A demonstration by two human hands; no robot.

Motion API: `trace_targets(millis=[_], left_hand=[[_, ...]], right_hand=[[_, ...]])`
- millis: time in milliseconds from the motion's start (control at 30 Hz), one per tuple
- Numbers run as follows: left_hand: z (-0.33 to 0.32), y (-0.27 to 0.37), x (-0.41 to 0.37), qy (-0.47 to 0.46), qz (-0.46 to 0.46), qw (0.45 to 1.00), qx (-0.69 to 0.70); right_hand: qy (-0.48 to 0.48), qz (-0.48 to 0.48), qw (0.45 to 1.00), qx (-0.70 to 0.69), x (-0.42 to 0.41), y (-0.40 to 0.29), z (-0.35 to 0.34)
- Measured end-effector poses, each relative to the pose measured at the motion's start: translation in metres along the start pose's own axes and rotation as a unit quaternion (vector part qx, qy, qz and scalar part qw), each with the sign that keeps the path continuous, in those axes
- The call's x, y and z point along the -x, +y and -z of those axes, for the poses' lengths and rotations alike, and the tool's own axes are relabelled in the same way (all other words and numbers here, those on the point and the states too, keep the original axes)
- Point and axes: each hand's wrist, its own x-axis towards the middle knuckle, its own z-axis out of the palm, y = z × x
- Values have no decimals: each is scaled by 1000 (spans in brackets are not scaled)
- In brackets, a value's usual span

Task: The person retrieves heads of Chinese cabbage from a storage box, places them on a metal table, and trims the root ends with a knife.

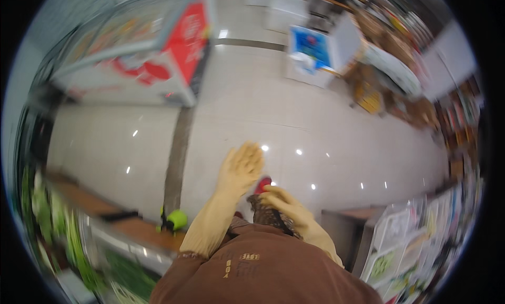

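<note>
My left hand [244, 164], in a long cream-yellow glove, is held out over the tiled floor [244, 95], fingers extended and holding nothing. Lower and to the right, my right hand [281, 201] wears a matching glove; its fingers are bent above my patterned trouser leg [262, 215], and nothing shows in it. A red shoe [263, 183] appears between the two hands. The brown top [272, 264] on my body fills the bottom middle of the view.
A chest freezer [122, 81] stands upper left. An open white box with blue contents [292, 73] and bagged goods are upper right. Leafy vegetables [73, 241] lie lower left beside a bright green object [177, 219]. Packed trays [390, 225] fill a shelf lower right.
</note>
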Motion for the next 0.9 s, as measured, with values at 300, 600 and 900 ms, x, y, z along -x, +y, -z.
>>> trace_targets(millis=[300, 600, 900], left_hand=[[-64, 6, -211, 172, 76, 980, -64], [-126, 35, -475, 124, 14, 992, 6], [-192, 14, -723, 168, 116, 968, -143]], right_hand=[[-15, -9, 1000, 9, -173, -95, 129], [11, -19, 999, 27, -321, -289, 252], [141, -103, 981, -78, -437, -372, 410]])
